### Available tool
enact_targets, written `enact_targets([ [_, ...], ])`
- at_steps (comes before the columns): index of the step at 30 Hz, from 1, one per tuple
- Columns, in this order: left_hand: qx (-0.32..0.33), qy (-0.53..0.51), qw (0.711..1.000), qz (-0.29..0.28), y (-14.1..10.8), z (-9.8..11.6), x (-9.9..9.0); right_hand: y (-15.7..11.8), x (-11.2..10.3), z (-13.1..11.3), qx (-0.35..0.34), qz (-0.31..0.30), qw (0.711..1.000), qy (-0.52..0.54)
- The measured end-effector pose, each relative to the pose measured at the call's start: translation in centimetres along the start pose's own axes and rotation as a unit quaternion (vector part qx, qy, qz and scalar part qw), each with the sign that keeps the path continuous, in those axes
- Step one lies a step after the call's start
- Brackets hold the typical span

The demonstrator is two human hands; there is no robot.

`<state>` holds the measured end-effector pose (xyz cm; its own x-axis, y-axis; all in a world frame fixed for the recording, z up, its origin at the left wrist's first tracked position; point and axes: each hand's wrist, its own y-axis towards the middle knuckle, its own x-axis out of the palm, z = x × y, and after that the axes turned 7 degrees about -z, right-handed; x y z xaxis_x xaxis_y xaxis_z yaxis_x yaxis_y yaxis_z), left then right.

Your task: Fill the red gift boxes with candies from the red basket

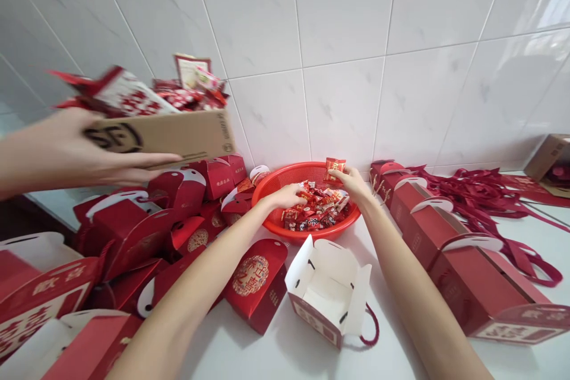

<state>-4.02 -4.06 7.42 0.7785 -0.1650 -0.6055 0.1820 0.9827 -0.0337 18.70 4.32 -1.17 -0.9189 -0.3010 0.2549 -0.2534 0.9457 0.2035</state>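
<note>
My left hand (288, 196) reaches into a red plastic basket (276, 228) and touches the heap of wrapped candies (318, 208); its fingers are bent down among the wrappers, and what they hold is hidden. Over the basket's right back rim, my right hand (351, 182) pinches a small red and gold candy packet (335, 170). In front of the basket stands an open box (327, 291), white inside, with a dark red cord handle on its right. A closed red box (256, 282) with a round gold emblem leans to its left.
Another person's hand (66, 148) holds a cardboard box (178, 135) of packets at upper left. Many red boxes (129, 231) crowd the left side. A row of red boxes (481, 279) lines the right, beside dark red ribbons (476, 196). A tiled wall (342, 29) rises behind.
</note>
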Motion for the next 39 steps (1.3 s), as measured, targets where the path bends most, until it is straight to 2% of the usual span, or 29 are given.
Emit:
enact_targets([
  [3,-0.013,-0.023,0.999,0.033,-5.0,2.0,-8.7,-0.2,0.0,-0.4,0.017,0.001,0.999,0.030],
  [4,-0.054,-0.055,0.997,-0.021,-5.8,2.3,-11.2,-0.3,0.0,-0.5,0.020,0.000,0.999,0.039],
  [5,-0.052,-0.096,0.994,-0.001,-6.1,2.3,-13.1,-0.4,0.0,-0.6,0.021,-0.001,0.999,0.045],
  [6,-0.063,-0.127,0.990,-0.011,-6.0,2.2,-14.5,-0.4,0.0,-0.6,0.022,-0.002,0.999,0.046],
  [8,-0.082,-0.166,0.982,-0.027,-4.8,1.7,-15.3,-0.5,0.0,-0.6,0.021,-0.005,0.999,0.041],
  [9,-0.081,-0.175,0.981,-0.022,-4.0,1.4,-14.9,-0.5,0.0,-0.6,0.021,-0.005,0.999,0.038],
  [11,-0.064,-0.161,0.985,-0.009,-2.5,0.8,-12.6,-0.5,0.0,-0.6,0.020,-0.004,0.999,0.040],
  [13,-0.042,-0.114,0.992,-0.014,-1.1,0.3,-8.9,-0.5,0.0,-0.6,0.016,0.002,0.999,0.048],
  [14,-0.007,-0.093,0.995,0.029,-0.5,0.0,-6.5,-0.5,-0.1,-0.6,0.014,0.003,0.999,0.051],
  [15,0.003,-0.087,0.996,0.028,0.1,-0.2,-4.0,-0.5,-0.1,-0.6,0.011,0.002,0.999,0.052],
  [17,0.009,-0.077,0.997,-0.003,1.5,-0.7,1.1,-0.4,-0.2,-0.6,0.006,-0.002,0.998,0.055],
  [19,0.005,-0.068,0.997,-0.041,2.9,-1.1,5.4,-0.3,-0.3,-0.6,-0.006,0.003,0.998,0.061],
  [22,-0.021,-0.027,0.992,-0.121,4.3,-1.0,9.2,-0.1,-0.3,-0.6,-0.032,0.030,0.996,0.078],
  [25,-0.021,0.042,0.986,-0.159,4.8,-0.5,10.6,-0.2,-0.1,-0.7,-0.050,0.046,0.994,0.082],
  [31,0.015,0.191,0.970,-0.152,5.2,0.1,11.4,-0.9,0.6,-2.3,-0.076,0.032,0.995,0.055],
  [35,-0.003,0.191,0.965,-0.181,5.2,0.2,11.1,-1.6,0.7,-4.0,-0.109,0.018,0.993,0.050],
  [37,0.008,0.191,0.967,-0.170,5.0,0.4,10.8,-2.0,0.8,-4.8,-0.121,0.010,0.991,0.053],
  [39,0.023,0.229,0.966,-0.118,4.8,0.7,10.4,-2.3,0.8,-5.4,-0.133,0.005,0.989,0.059],
])
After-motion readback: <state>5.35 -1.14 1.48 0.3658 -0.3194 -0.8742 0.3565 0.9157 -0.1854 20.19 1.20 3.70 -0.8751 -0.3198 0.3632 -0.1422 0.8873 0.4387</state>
